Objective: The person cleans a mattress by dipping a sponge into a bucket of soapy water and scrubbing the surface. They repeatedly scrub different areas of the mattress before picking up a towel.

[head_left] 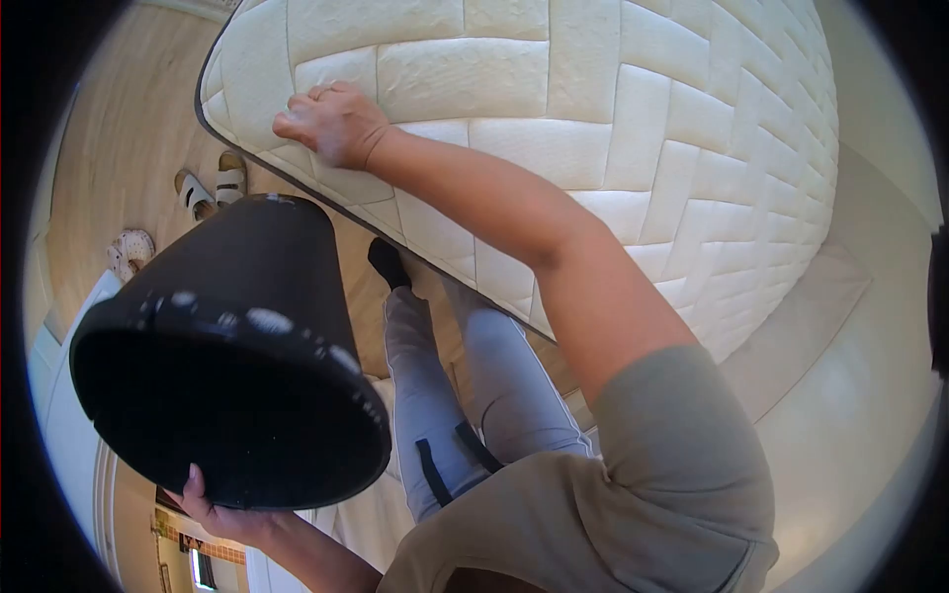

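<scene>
My left hand [222, 516] grips a large black bin [277, 267] at its near edge, thumb over the dark round face that points toward me. White scuffs and specks mark the bin's near rim. Up ahead, my right hand [334, 125] lies against a cream quilted mattress [593, 153] close to its dark-edged corner. Its fingers are curled closed, and I cannot tell what is in them. My right arm reaches across the mattress, which has a stitched pattern of rectangular blocks.
Two sandals [213, 188] and a pale patterned clog [130, 251] lie on the wood floor [124, 173] beyond the bin. My legs [465, 385] in light trousers stand beside the mattress edge. A beige panel [811, 326] and a pale wall [850, 415] are at the right.
</scene>
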`<state>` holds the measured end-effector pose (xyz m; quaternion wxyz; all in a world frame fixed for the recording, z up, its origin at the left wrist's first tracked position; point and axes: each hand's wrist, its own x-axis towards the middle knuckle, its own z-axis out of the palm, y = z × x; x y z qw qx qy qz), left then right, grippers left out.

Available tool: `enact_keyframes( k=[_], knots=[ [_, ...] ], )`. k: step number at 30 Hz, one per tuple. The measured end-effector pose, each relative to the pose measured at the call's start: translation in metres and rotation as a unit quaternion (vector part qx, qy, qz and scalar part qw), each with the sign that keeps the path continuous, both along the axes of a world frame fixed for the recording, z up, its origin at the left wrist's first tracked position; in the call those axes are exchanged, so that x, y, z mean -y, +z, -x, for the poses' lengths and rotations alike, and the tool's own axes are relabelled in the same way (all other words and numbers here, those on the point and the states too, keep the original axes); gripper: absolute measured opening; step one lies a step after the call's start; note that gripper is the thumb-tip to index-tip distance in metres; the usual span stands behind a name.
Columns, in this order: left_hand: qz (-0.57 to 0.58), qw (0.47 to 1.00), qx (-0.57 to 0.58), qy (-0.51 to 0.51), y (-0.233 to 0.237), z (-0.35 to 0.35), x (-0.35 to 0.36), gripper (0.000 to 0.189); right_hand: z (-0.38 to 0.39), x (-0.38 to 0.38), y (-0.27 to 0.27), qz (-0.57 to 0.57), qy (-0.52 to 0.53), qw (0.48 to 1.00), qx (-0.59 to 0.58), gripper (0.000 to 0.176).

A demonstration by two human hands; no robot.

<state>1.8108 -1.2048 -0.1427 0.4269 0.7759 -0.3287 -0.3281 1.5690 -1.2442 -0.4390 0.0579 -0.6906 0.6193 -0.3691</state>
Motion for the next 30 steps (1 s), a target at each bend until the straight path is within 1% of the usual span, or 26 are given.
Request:
enact_keyframes(
  k=[1,2,3,4,5,6,7,9,10,12,14,15,16,17,19,20,21,22,23,25,26,28,29,30],
  knots=[
    [-0.002,1.0,0.007,0.0,0.001,0.003,0.002,0.04,0.006,-0.01,-0.011,-0.002,0.0,1.0,0.007,0.013],
    [-0.011,0.999,0.024,-0.025,0.003,0.007,0.004,0.046,0.029,-0.033,-0.022,0.018,0.016,1.0,0.007,0.015],
    [-0.013,0.998,0.032,-0.044,0.0,0.011,0.005,0.053,0.062,-0.052,-0.014,0.045,0.038,0.998,-0.002,0.017],
    [-0.012,0.999,0.026,-0.038,-0.002,0.013,0.006,0.053,0.104,-0.084,0.002,-0.175,0.058,0.982,-0.033,0.022],
    [-0.021,0.999,0.021,-0.045,0.0,0.011,0.007,0.051,0.145,-0.119,0.007,-0.176,0.067,0.978,-0.095,0.023],
    [-0.029,0.998,0.015,-0.052,0.0,0.01,0.009,0.049,0.179,-0.154,0.015,-0.267,0.04,0.946,-0.177,0.023],
    [-0.024,0.999,0.007,-0.047,-0.003,0.01,0.01,0.049,0.216,-0.185,0.017,-0.197,0.03,0.958,-0.206,0.021],
    [-0.015,0.996,0.04,-0.082,-0.01,0.008,0.013,0.047,0.241,-0.203,0.043,-0.279,-0.002,0.936,-0.215,0.019],
    [-0.002,0.996,0.003,-0.093,-0.014,0.009,0.016,0.046,0.229,-0.182,0.039,-0.273,-0.002,0.937,-0.219,0.019],
    [-0.002,0.997,0.0,-0.075,-0.017,0.011,0.019,0.045,0.169,-0.132,0.007,-0.145,0.005,0.986,-0.081,0.015],
    [-0.003,0.998,0.004,-0.058,-0.019,0.017,0.022,0.045,0.091,-0.049,-0.006,-0.097,0.029,0.995,0.006,0.01],
    [-0.002,0.999,0.008,-0.05,-0.019,0.024,0.024,0.045,0.054,-0.011,-0.013,-0.049,0.011,0.998,0.023,0.011],
    [-0.006,0.999,0.015,-0.041,-0.017,0.03,0.021,0.045,0.029,0.02,-0.011,-0.036,0.016,0.999,-0.021,0.014],
    [-0.003,0.999,0.024,-0.043,-0.016,0.031,0.019,0.045,0.032,0.022,-0.01,-0.033,0.015,0.999,-0.013,0.014],
    [-0.011,0.996,0.069,-0.058,-0.009,0.024,0.021,0.039,0.041,0.018,-0.008,-0.046,0.054,0.997,0.024,0.017],
    [-0.015,0.996,0.063,-0.059,-0.007,0.021,0.022,0.039,0.072,-0.006,-0.005,-0.075,0.049,0.996,0.002,0.019],
    [-0.023,0.997,0.022,-0.077,-0.008,0.019,0.024,0.039,0.122,-0.042,-0.002,-0.101,0.046,0.994,-0.025,0.021],
    [-0.031,0.995,-0.015,-0.095,-0.006,0.018,0.025,0.038,0.165,-0.074,0.001,-0.159,0.037,0.984,-0.066,0.022],
    [-0.032,0.995,-0.02,-0.095,-0.004,0.017,0.026,0.038,0.209,-0.11,0.001,-0.111,0.018,0.983,-0.145,0.023],
    [-0.026,0.994,0.004,-0.103,-0.004,0.015,0.025,0.038,0.268,-0.164,0.033,-0.175,-0.012,0.954,-0.242,0.025],
    [-0.024,0.994,0.004,-0.104,-0.007,0.01,0.029,0.038,0.267,-0.166,0.039,-0.265,-0.039,0.936,-0.229,0.025],
    [-0.016,0.996,0.004,-0.083,-0.012,0.012,0.026,0.04,0.233,-0.136,0.012,-0.138,-0.038,0.979,-0.147,0.021],
    [-0.019,0.996,0.006,-0.088,-0.016,0.017,0.031,0.04,0.192,-0.097,-0.003,-0.069,-0.026,0.993,-0.094,0.019],
    [-0.028,0.998,-0.025,-0.05,-0.013,0.029,0.03,0.043,0.155,-0.06,-0.01,-0.069,-0.004,0.997,-0.036,0.017]
  ],
)
